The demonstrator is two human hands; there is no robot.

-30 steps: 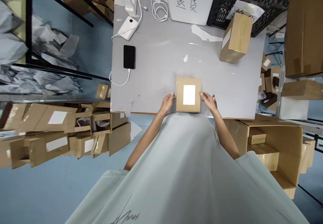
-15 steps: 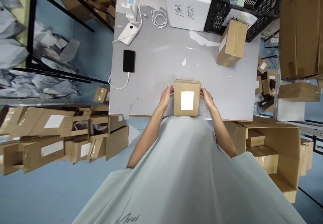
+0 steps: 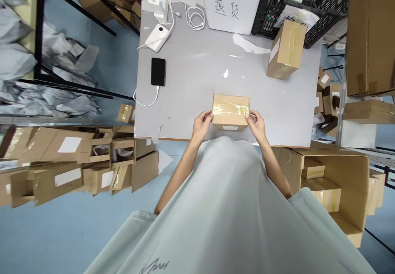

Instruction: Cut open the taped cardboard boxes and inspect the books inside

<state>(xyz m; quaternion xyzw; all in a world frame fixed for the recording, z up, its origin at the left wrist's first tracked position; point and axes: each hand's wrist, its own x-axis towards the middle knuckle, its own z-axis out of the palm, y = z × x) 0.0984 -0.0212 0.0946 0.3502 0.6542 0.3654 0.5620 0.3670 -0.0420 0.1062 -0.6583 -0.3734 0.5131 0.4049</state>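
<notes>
A small cardboard box (image 3: 230,109) stands at the near edge of the grey table (image 3: 191,89), its taped side up and its white label turned toward me. My left hand (image 3: 202,124) grips its left end, fingers curled on the edge. My right hand (image 3: 256,124) grips its right end in the same way. Both forearms come up from under my pale grey shirt.
A taped box (image 3: 286,49) stands at the table's far right. A black phone (image 3: 158,71) on a cable, a white charger (image 3: 158,37), a white bin (image 3: 231,2) and a black crate (image 3: 308,2) sit behind. An open carton (image 3: 333,183) stands at right; piled boxes (image 3: 70,163) at left.
The box has been tipped toward me: the labelled face that lay up now faces me and a taped side is on top. Both hands stayed on its ends.
</notes>
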